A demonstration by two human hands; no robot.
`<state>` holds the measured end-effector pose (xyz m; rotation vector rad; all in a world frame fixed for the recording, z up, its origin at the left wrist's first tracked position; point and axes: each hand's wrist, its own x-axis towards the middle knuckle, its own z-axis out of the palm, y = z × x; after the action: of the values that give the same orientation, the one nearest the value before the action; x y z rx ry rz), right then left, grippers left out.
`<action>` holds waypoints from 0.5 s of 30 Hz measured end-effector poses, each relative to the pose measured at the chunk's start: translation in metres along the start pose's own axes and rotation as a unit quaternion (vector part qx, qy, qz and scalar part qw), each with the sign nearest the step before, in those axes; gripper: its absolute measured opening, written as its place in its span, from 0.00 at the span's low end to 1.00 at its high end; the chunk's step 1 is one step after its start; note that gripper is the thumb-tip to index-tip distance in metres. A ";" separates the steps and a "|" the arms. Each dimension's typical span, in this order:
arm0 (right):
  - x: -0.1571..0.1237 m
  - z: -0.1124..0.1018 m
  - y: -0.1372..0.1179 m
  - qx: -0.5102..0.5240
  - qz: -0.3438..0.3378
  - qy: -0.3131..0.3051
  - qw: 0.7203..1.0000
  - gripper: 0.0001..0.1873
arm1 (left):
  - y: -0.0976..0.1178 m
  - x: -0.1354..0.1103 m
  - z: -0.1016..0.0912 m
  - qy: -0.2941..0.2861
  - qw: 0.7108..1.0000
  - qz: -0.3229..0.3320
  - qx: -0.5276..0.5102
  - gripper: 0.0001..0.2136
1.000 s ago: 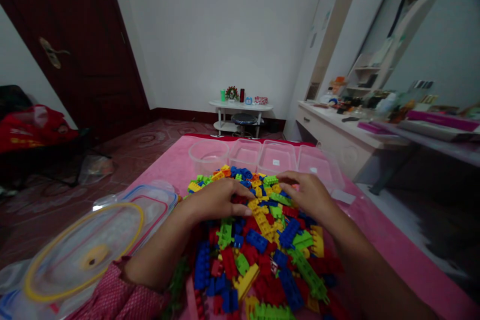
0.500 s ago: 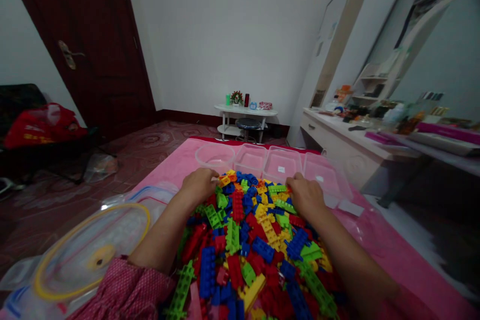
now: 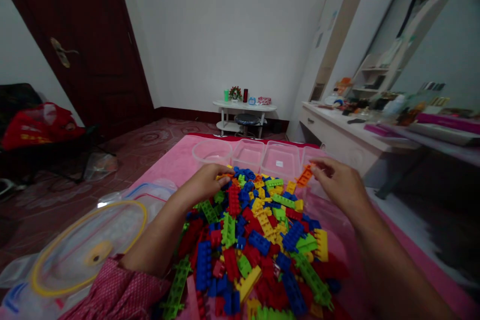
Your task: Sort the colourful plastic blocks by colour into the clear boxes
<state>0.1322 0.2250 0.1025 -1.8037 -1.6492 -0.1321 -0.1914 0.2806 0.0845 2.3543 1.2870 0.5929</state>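
A wide heap of toy building blocks [image 3: 258, 242] in red, blue, green, yellow and orange lies on the pink cloth before me. My right hand [image 3: 337, 180] pinches an orange building block [image 3: 304, 175] above the right far side of the heap. At the far left of the heap, my left hand [image 3: 208, 181] has its fingers closed at an orange piece [image 3: 225, 176], partly covered by the fingers. Behind the blocks stand a round clear tub [image 3: 212, 145] and several rectangular clear containers [image 3: 279, 147] in a row.
Clear lids, one with a yellow ring [image 3: 144, 217], lie at the left on the pink cloth [image 3: 170, 157]. A cluttered dresser [image 3: 337, 125] is on the right. Farther back are a small white table [image 3: 225, 105] and a round stool [image 3: 246, 119].
My right hand has lifted away from the heap toward the right, an orange building block now in its fingers. My left hand has shifted slightly right, to an orange piece at the heap's edge.
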 end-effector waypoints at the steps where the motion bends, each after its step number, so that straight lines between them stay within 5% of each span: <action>1: 0.001 -0.008 0.008 -0.051 0.007 -0.001 0.999 0.16 | 0.004 -0.001 -0.001 -0.011 1.000 0.019 -0.019 0.16; 7: 0.001 -0.032 0.038 -0.204 0.058 -0.084 0.974 0.14 | 0.017 -0.002 0.003 -0.029 0.999 0.031 -0.020 0.16; 12: -0.009 -0.016 0.004 -0.094 -0.039 -0.189 0.977 0.11 | 0.031 -0.009 0.002 -0.061 0.996 0.067 -0.002 0.17; 15: -0.025 -0.006 -0.025 0.004 -0.102 -0.295 0.950 0.13 | 0.041 -0.015 0.004 -0.103 0.988 0.117 0.007 0.21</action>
<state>0.1065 0.1995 0.1052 -1.7597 -2.2424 0.3607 -0.1689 0.2465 0.1000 2.5216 0.9376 0.3955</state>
